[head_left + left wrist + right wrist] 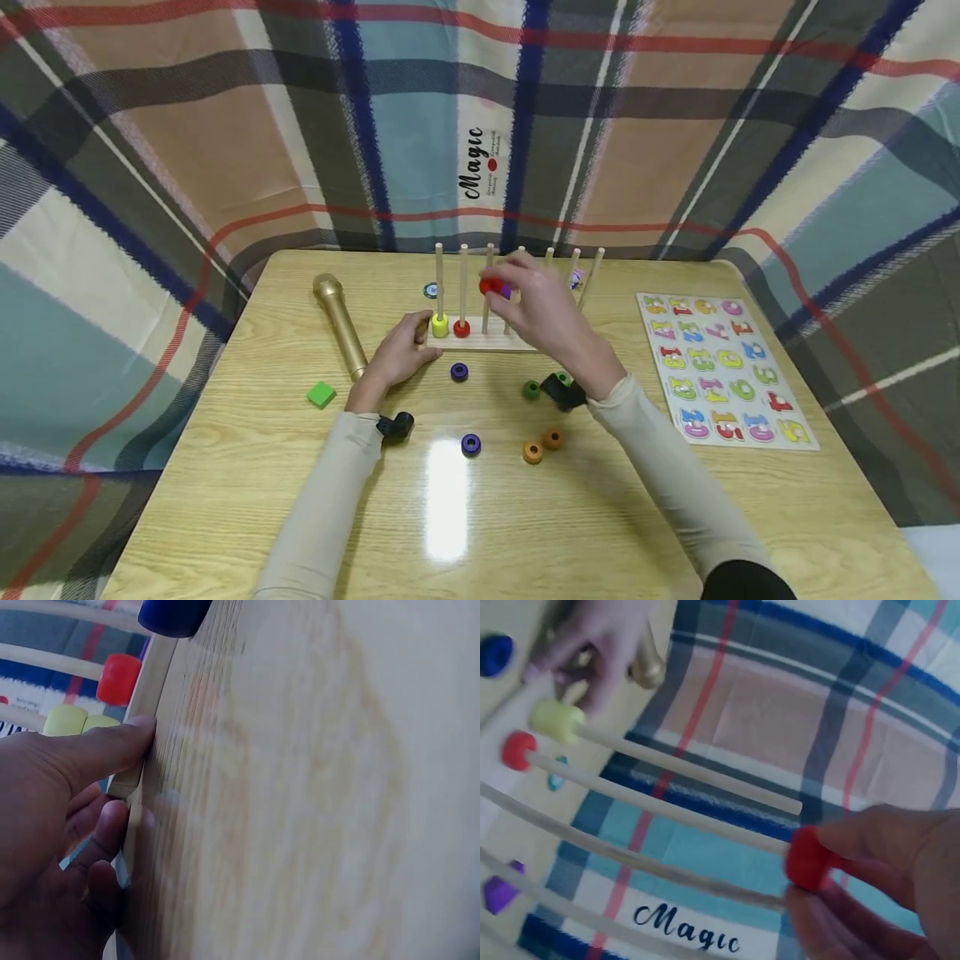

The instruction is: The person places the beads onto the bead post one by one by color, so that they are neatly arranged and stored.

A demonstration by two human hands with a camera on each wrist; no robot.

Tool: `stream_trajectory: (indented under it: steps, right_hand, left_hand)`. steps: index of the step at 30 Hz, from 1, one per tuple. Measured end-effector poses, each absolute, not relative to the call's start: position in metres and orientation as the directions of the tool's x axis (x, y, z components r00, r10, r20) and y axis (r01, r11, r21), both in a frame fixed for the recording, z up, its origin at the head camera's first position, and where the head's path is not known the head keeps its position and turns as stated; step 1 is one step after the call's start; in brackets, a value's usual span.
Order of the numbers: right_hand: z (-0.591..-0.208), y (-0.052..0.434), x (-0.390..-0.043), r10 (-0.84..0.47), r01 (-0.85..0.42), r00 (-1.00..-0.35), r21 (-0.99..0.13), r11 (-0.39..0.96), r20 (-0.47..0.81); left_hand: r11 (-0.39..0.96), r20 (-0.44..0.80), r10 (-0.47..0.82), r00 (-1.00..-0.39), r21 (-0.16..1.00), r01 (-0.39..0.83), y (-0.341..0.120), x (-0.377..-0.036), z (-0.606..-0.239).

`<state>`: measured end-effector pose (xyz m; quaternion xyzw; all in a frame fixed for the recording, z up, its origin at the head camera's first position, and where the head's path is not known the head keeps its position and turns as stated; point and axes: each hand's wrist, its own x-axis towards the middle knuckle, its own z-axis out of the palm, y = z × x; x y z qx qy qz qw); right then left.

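A wooden peg stand (480, 340) with several upright rods stands mid-table. A yellow ring (439, 325) sits at the foot of the leftmost rod and a red ring (462, 328) at the foot of the second. My left hand (411, 343) grips the stand's left end. Its thumb (112, 746) presses the base edge (154, 682), with the fingers curled beside it. My right hand (501, 288) pinches another red ring (489, 286) up by the rod tops. In the right wrist view this red ring (808, 859) touches the tip of the second rod (660, 806).
Loose rings lie in front of the stand: two purple-blue (459, 372) (470, 444), a green one (531, 389), two orange (532, 452) (552, 438). A gold microphone (341, 327) and a green block (321, 394) lie left. A number puzzle board (720, 367) lies right. Plaid cloth surrounds the table.
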<state>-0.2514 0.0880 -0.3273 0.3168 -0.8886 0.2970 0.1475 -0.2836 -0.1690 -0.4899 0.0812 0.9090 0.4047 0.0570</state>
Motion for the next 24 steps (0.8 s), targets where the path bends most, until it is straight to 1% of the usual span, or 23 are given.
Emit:
stream_trajectory:
  steps: [2, 3, 8, 13, 18, 24]
  right_hand:
    - [-0.318, 0.076, -0.264, -0.456, -0.671, -0.731, -0.417, 0.613, 0.507]
    - [-0.314, 0.071, -0.270, -0.448, -0.671, -0.729, -0.410, 0.617, 0.518]
    - [-0.309, 0.053, -0.288, -0.420, -0.634, -0.759, -0.417, 0.651, 0.498]
    - [-0.309, 0.050, -0.292, -0.396, -0.608, -0.779, -0.433, 0.666, 0.486]
    - [-0.308, 0.047, -0.292, -0.409, -0.600, -0.790, -0.438, 0.670, 0.457]
    - [-0.313, 0.046, -0.292, -0.447, -0.599, -0.794, -0.401, 0.693, 0.412]
  left_hand:
    - [0.658, -0.029, 0.196, -0.980, 0.745, 0.110, -0.170, -0.284, -0.490]
    - [0.659, -0.023, 0.196, -0.980, 0.744, 0.115, -0.171, -0.284, -0.490]
    - [0.668, -0.008, 0.198, -0.980, 0.733, 0.129, -0.171, -0.284, -0.490]
    - [0.672, 0.001, 0.211, -0.977, 0.726, 0.146, -0.169, -0.283, -0.488]
    - [0.667, 0.010, 0.209, -0.978, 0.730, 0.149, -0.170, -0.282, -0.484]
    - [0.664, 0.003, 0.204, -0.979, 0.735, 0.140, -0.170, -0.281, -0.485]
